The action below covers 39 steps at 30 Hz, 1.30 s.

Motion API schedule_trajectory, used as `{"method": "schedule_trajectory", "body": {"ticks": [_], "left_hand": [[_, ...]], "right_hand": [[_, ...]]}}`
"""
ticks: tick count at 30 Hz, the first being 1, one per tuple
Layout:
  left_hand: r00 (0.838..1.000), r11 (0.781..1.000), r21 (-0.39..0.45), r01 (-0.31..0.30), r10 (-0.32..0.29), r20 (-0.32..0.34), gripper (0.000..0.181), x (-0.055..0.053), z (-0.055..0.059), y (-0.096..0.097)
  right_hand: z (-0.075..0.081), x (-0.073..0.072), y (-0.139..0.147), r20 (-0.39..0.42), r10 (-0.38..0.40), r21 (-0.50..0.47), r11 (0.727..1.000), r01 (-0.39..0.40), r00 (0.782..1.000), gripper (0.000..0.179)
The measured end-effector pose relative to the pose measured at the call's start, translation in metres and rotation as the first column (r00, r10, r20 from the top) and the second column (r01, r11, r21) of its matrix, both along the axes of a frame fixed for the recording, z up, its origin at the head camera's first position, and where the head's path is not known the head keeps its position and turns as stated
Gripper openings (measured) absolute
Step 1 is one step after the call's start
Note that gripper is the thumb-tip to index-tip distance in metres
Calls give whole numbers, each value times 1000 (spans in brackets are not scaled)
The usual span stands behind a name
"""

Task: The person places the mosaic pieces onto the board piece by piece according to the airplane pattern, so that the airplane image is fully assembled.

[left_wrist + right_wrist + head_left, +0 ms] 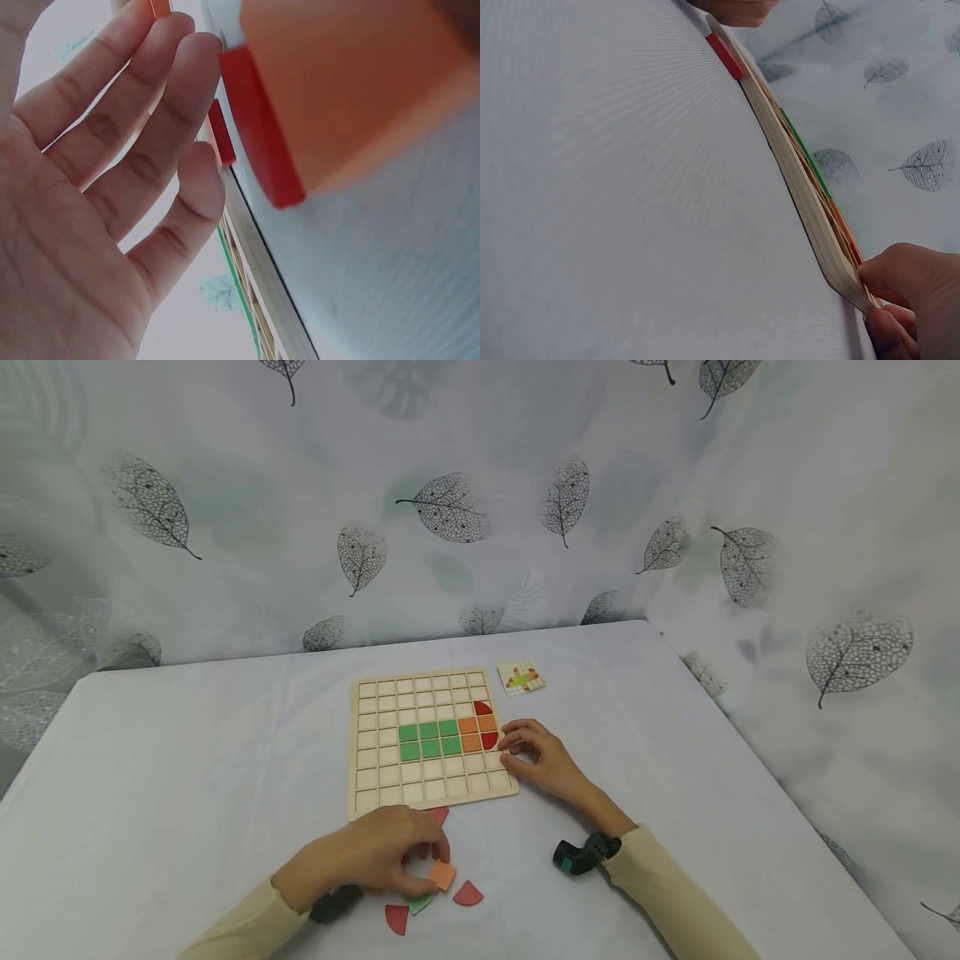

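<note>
Below the board in the head view, my left hand (367,852) pinches an orange square tile (442,875) between thumb and fingertip. In the left wrist view, a sliver of that orange tile (160,7) shows at the fingertips. My right hand (546,762) grips the right edge of a wooden grid board (375,781). Its thumb and fingers meet at the board's corner in the right wrist view. On the board lie two rows of green squares (430,740), several orange squares (468,726) and two red quarter-circles (490,741).
Loose red quarter-circles (468,893) and a green piece (420,904) lie around my left hand. Close to the left wrist camera is another orange piece (352,90). A small pattern card (521,677) sits beyond the board's right corner. White cloth (187,793) covers the table.
</note>
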<state>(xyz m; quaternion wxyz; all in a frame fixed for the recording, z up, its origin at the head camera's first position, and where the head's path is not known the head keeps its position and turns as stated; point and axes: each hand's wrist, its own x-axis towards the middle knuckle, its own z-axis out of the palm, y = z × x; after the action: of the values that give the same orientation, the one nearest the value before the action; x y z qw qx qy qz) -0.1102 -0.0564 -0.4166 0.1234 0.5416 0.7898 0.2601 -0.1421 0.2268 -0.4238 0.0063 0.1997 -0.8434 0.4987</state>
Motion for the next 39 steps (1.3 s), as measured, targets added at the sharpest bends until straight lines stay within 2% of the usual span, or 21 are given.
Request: {"method": "schedule_trajectory", "body": {"ticks": [12,19,27,33,39], "left_hand": [[995,995,34,-93,94,-34,18,-13,0,-2],[984,984,24,-179,179,-20,21,-19,-1,-3],[953,958,62,-279,284,-103,21,-25,1,-3],[930,935,85,-343,351,-108,22,-30,-1,-3],[895,902,63,-427,432,-109,24,-35,-1,-6]], "right_hand": [[1,0,0,-26,-3,21,1000,3,1000,16],[0,0,0,-15,-2,16,1000,3,1000,16],[-1,0,-1,-18,-13,17,1000,14,1000,15],[-2,0,0,-18,-14,14,1000,14,1000,15],[-2,-1,-1,-10,-8,11,1000,8,1000,15]]}}
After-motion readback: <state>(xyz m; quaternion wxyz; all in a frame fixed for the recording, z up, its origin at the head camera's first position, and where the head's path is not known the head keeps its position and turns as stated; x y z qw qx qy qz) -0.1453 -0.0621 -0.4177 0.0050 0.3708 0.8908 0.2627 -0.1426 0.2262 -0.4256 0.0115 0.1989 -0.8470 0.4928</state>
